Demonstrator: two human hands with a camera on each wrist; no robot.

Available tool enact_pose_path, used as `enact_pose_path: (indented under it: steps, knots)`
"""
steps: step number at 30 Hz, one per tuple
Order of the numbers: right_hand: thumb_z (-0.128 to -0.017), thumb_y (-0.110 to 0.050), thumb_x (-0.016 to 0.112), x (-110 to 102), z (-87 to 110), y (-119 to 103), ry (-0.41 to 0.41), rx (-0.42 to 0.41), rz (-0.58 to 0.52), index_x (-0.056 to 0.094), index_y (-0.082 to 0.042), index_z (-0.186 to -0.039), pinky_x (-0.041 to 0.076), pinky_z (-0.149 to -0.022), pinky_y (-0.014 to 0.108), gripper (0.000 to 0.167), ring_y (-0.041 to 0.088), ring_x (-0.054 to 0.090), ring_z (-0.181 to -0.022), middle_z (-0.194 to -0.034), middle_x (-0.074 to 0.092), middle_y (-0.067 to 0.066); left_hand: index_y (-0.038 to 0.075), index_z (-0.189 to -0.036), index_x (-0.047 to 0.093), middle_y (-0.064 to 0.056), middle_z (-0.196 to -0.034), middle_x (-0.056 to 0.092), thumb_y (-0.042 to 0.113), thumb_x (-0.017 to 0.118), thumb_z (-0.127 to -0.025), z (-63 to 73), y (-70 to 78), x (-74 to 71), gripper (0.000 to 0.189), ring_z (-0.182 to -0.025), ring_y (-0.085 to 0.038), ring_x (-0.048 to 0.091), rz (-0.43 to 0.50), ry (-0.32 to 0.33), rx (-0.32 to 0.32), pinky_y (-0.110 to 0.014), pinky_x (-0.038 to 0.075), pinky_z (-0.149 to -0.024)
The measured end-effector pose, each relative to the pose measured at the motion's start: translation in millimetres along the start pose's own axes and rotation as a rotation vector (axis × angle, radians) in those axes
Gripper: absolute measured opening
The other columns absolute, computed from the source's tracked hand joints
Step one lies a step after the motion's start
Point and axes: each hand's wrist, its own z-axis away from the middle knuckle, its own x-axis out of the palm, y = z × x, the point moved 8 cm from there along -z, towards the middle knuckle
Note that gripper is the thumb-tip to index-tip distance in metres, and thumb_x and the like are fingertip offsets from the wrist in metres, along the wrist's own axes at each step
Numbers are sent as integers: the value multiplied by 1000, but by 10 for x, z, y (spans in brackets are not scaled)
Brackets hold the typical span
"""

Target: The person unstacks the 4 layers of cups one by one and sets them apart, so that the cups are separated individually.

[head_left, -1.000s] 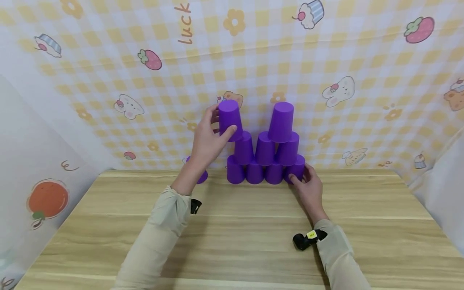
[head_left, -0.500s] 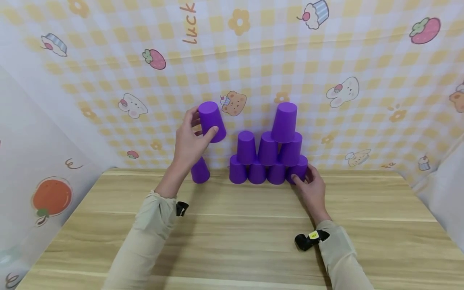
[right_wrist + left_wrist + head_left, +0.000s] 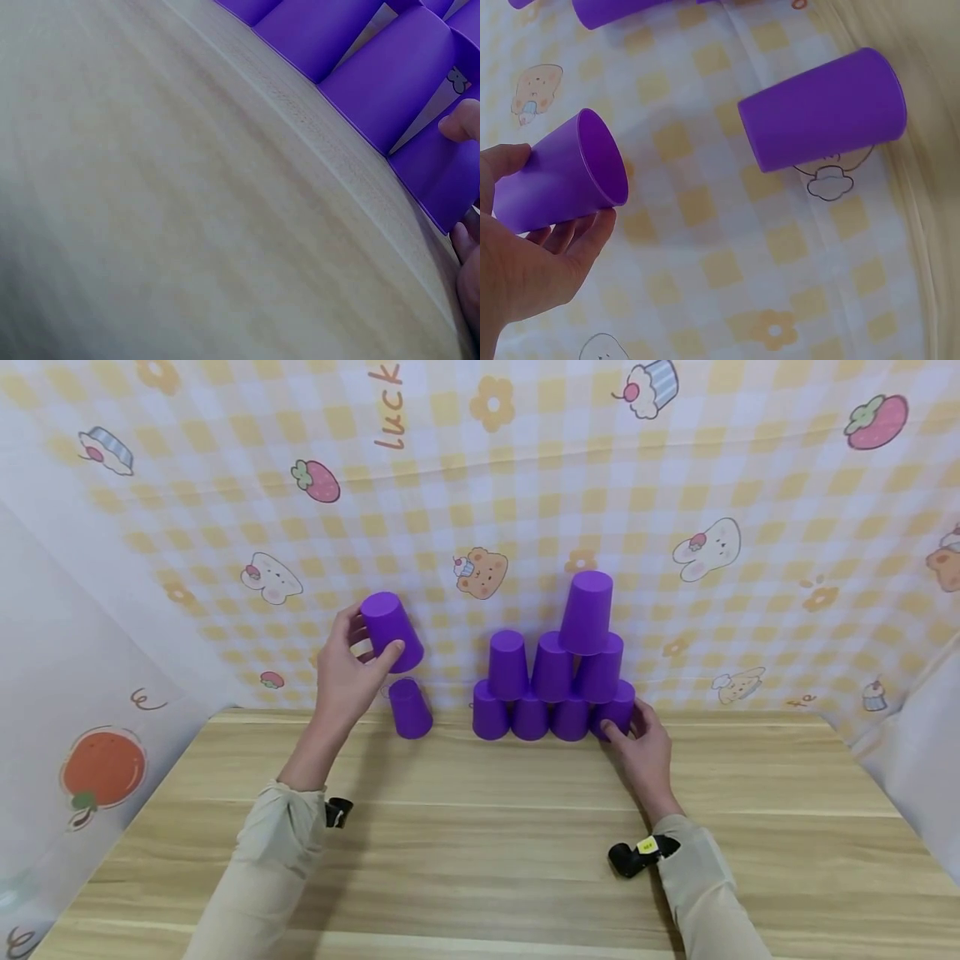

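Observation:
My left hand (image 3: 348, 672) holds a purple cup (image 3: 392, 631) in the air, bottom up and slightly tilted, thumb in front and fingers behind. Below and a little right of it, a single upside-down purple cup (image 3: 410, 710) stands on the table; the left wrist view shows this standing cup (image 3: 825, 109) apart from the held one. To the right rises a stack of upside-down purple cups (image 3: 530, 717), with one cup (image 3: 587, 612) on top at its right side. My right hand (image 3: 645, 747) grips the bottom row's rightmost cup (image 3: 613, 708), thumb on its front.
The wooden table (image 3: 480, 860) runs back to a yellow-checked cloth (image 3: 420, 510) hanging right behind the cups. Black wrist cameras are worn at both cuffs, the right camera (image 3: 633, 857) close over the tabletop.
The left hand has carried its cup leftward off the stack's second row and lowered it somewhat, uncovering the lone standing cup. The right hand keeps its grip in place.

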Motion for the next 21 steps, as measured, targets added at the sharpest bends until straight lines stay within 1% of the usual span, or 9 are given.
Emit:
enact_pose_path:
  steps: [6,12,18,19,21]
  knots:
    - [-82,-5,68,0,5,-19,1,-15,-10,45,0,-134,42,-98,35,57,26,50,-117,-128,52,17,6,-131,45,-11,-122,54,11,70,-81,10,-136,-105,56,-109,-25,53,-21,26,-22,-39,51,-86]
    - [-83,-5,67,11,9,-42,-11,-36,-33,44,-1,-135,42,-99,37,57,27,49,-118,-130,51,17,4,-129,45,-13,-121,55,8,69,-81,36,-264,-207,54,-108,-28,54,-50,52,-26,-41,51,-86]
    - [-83,-5,67,3,10,-33,-5,-30,-20,44,-1,-135,41,-99,35,57,26,49,-118,-129,51,16,1,-130,44,-16,-122,55,7,68,-81,96,-437,-241,55,-109,-31,53,-61,45,-48,-46,50,-86]
    - [-83,-5,67,2,10,-30,-4,-30,-17,44,-1,-135,42,-99,35,57,26,49,-118,-129,51,16,0,-130,44,-18,-122,54,6,68,-81,116,-421,-245,55,-109,-32,53,-55,46,-56,-47,49,-87]
    - [-82,-4,67,0,20,-65,-6,-28,-23,44,1,-134,41,-99,37,56,27,49,-118,-129,51,18,0,-131,43,-18,-122,54,5,67,-81,131,-477,-255,56,-109,-31,52,-48,52,-67,-47,49,-87]
